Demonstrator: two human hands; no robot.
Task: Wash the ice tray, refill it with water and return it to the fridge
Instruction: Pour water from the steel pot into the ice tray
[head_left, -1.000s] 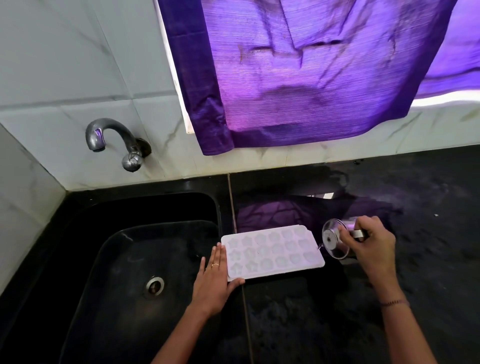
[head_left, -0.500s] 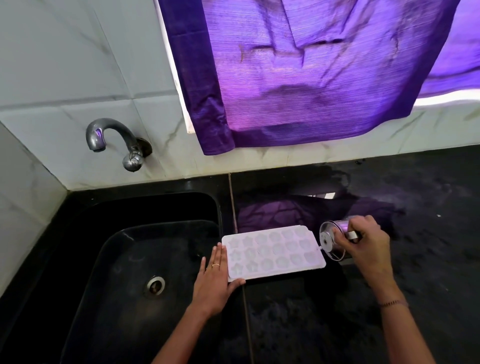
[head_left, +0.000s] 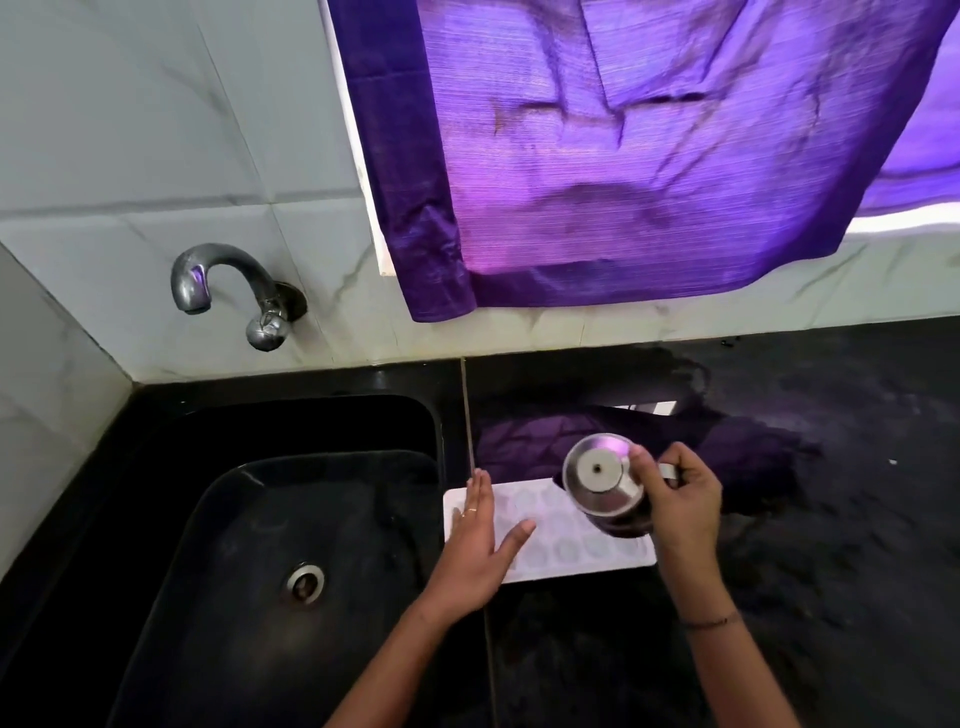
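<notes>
Ice tray (head_left: 550, 543) lies on the counter (head_left: 831, 519) beside the sink (head_left: 249, 519). Left hand (head_left: 475, 545) presses flat on its left end, fingers straight; right hand (head_left: 685, 501) grips a steel cup (head_left: 602, 488) tilted over its right end.

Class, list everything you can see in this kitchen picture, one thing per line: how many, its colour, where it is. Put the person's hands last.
ice tray: one, white, on the counter beside the sink
steel cup: one, silver, held tipped above the tray's right end
tap: one, silver, on the wall above the sink
sink: one, black, left of the counter
drain: one, silver, in the sink floor
curtain: one, purple, hanging above the counter
counter: one, black, right of the sink
wall tiles: several, white, behind the sink
left hand: flat on the tray's left end
right hand: grips the cup
</notes>
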